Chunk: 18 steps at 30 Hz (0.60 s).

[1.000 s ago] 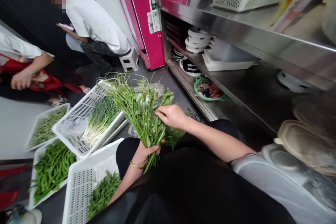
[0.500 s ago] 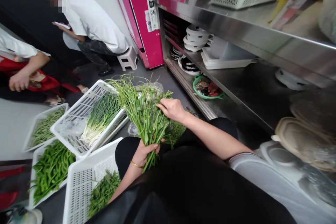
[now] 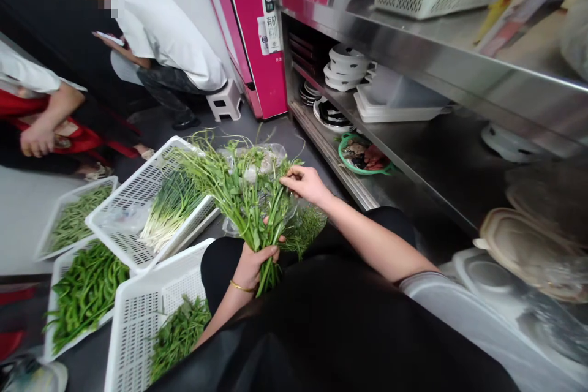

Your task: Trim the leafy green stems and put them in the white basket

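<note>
A bunch of long-stemmed leafy greens (image 3: 243, 196) fans out above my lap, its tops spread up and to the left. My left hand (image 3: 257, 266), with a gold bangle at the wrist, is wrapped round the lower stems. At the right edge of the bunch, my right hand (image 3: 311, 186) is closed in a pinch on a sprig at the upper leaves; the fingertips partly hide it. Below that hand lies a heap of loose greens (image 3: 303, 229). Beside my left knee a white perforated basket (image 3: 133, 324) holds cut leafy greens (image 3: 179, 334).
Further left are baskets of green onions (image 3: 172, 205), green peppers (image 3: 87, 294) and green beans (image 3: 78, 217). A steel shelf (image 3: 413, 43) with bowls (image 3: 344, 64) runs along the right. One person (image 3: 165, 37) sits on a stool; another person's hand (image 3: 39, 138) shows at left.
The bunch has spread further to the left. My right hand has shifted slightly right and up along its edge, while my left hand keeps its hold on the stems.
</note>
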Each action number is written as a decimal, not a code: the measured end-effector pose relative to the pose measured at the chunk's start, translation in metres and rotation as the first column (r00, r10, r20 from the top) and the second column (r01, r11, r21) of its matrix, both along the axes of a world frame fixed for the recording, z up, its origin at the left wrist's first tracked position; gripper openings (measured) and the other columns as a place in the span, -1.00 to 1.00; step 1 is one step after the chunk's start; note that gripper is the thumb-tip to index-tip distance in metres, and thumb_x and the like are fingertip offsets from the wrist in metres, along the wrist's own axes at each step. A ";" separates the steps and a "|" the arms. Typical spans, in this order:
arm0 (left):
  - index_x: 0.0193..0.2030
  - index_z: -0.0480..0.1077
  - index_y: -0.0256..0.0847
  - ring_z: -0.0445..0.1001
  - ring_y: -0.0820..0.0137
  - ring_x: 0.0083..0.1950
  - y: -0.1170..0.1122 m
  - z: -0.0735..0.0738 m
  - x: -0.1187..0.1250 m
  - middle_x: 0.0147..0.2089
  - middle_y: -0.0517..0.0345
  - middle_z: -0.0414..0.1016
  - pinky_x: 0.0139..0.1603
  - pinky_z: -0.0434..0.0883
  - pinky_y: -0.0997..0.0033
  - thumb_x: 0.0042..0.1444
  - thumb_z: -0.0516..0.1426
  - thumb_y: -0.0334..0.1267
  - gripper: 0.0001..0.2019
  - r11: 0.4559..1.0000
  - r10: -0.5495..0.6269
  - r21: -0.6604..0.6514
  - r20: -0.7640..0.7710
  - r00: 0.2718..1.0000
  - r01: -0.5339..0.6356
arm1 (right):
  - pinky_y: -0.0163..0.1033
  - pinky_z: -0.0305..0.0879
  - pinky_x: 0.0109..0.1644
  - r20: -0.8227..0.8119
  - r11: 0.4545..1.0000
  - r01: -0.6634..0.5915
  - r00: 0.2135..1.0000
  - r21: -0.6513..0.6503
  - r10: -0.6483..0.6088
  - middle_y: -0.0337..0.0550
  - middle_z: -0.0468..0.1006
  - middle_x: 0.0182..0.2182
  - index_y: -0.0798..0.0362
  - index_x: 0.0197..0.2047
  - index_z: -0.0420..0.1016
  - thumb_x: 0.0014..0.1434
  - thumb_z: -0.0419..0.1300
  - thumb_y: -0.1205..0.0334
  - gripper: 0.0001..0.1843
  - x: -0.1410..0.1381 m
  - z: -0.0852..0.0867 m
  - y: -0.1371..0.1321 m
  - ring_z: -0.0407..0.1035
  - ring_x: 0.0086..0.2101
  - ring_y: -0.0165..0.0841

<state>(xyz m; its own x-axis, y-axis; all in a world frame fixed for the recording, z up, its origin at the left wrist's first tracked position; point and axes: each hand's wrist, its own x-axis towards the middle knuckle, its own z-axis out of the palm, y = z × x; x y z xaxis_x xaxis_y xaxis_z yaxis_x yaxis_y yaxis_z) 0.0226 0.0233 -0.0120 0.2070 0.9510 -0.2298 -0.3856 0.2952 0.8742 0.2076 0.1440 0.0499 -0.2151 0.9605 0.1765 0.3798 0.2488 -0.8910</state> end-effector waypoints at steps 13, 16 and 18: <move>0.15 0.28 -0.23 0.33 0.51 -0.57 0.001 -0.002 -0.003 -0.29 0.04 0.54 -0.55 0.30 0.47 -0.17 0.30 -0.34 -0.34 0.998 -0.069 -0.009 -0.220 0.973 0.068 | -0.31 0.14 -0.42 0.884 0.804 -0.574 0.444 0.154 0.148 0.04 0.42 -0.17 0.13 -0.24 0.50 0.18 -0.02 0.37 -0.74 0.015 0.065 -0.019 0.36 -0.38 -0.37; 0.12 0.33 -0.25 0.33 0.51 -0.58 0.000 0.003 -0.002 -0.29 0.04 0.55 -0.56 0.30 0.47 -0.17 0.29 -0.35 -0.38 0.995 -0.099 -0.028 -0.265 0.959 0.095 | -0.31 0.12 -0.45 0.922 0.775 -0.632 0.301 0.003 0.243 0.02 0.46 -0.21 0.12 -0.27 0.53 0.14 0.01 0.36 -0.74 0.012 0.063 -0.005 0.36 -0.42 -0.38; 0.11 0.35 -0.27 0.33 0.52 -0.58 -0.001 0.004 -0.003 -0.29 0.03 0.56 -0.55 0.31 0.48 -0.18 0.28 -0.35 -0.39 0.992 -0.127 -0.038 -0.278 0.952 0.121 | -0.30 0.14 -0.44 0.924 0.768 -0.634 0.238 -0.087 0.301 0.00 0.51 -0.28 0.11 -0.30 0.55 0.12 0.03 0.33 -0.76 0.012 0.058 0.003 0.37 -0.41 -0.36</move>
<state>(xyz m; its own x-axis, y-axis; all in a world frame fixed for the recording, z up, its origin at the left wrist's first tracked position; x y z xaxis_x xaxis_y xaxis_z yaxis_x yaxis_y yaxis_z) 0.0199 0.0226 -0.0084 0.2475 0.9164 -0.3146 -0.0858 0.3442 0.9350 0.2200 0.1466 0.1082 -0.7900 0.5736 -0.2164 0.5882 0.8087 -0.0037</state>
